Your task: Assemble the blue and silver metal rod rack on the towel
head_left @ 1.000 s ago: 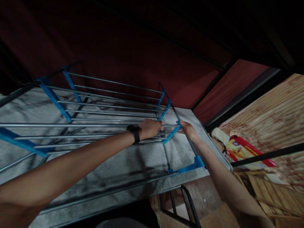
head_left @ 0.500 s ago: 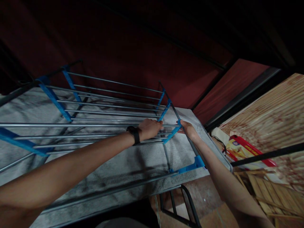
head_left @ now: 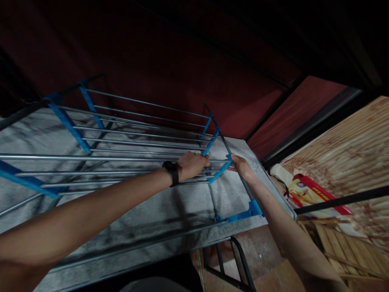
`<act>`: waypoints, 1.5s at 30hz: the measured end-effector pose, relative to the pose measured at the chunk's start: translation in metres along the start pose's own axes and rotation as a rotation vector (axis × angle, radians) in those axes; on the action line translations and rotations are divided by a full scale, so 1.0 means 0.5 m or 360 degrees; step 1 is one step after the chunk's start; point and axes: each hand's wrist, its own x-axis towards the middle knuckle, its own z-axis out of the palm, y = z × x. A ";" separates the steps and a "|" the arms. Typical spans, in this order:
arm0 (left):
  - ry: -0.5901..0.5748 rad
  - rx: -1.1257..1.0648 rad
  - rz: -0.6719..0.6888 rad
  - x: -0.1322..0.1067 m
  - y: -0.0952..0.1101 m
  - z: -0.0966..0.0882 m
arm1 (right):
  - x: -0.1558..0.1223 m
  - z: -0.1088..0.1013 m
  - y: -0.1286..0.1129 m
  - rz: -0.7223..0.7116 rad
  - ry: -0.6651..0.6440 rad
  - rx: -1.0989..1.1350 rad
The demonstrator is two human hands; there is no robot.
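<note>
A metal drying rack point(head_left: 130, 134) with silver rods and blue plastic brackets stands over a grey towel-like cloth point(head_left: 170, 211) spread beneath it. My left hand point(head_left: 192, 165), with a black watch on its wrist, is closed round one of the silver rods near the rack's right end. My right hand point(head_left: 242, 166) grips the dark side bar of the rack beside a blue bracket point(head_left: 221, 170). Both arms are stretched out in front of me.
A dark red wall rises behind the rack. At the right lie a red and yellow package point(head_left: 313, 192), a wooden slatted panel point(head_left: 340, 247) and a striped board point(head_left: 349, 142). A black metal frame point(head_left: 231, 259) stands on the floor below.
Both hands keep their grip in the same places. The rack and the view have shifted only slightly.
</note>
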 end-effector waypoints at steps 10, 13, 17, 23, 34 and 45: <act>0.0081 0.0096 0.0092 0.002 -0.004 0.007 | -0.005 0.004 -0.003 -0.0004 -0.0001 -0.0106; 0.0112 0.0122 0.0141 0.000 -0.006 0.012 | -0.017 -0.004 -0.018 -0.0304 0.0111 -0.0520; 0.0158 0.0170 0.0147 -0.006 -0.009 0.012 | -0.033 -0.011 -0.047 -0.1059 0.0061 -0.1199; 0.0139 0.0286 0.0175 -0.021 -0.015 0.003 | -0.032 0.011 -0.059 -0.1430 -0.0482 -0.1824; 0.0163 0.0391 0.0075 -0.091 -0.073 0.006 | -0.023 0.037 -0.058 -0.1295 -0.0449 -0.1912; -0.0145 0.0514 -0.0159 -0.266 -0.210 -0.070 | 0.011 0.084 -0.037 -0.1182 -0.0808 -0.1562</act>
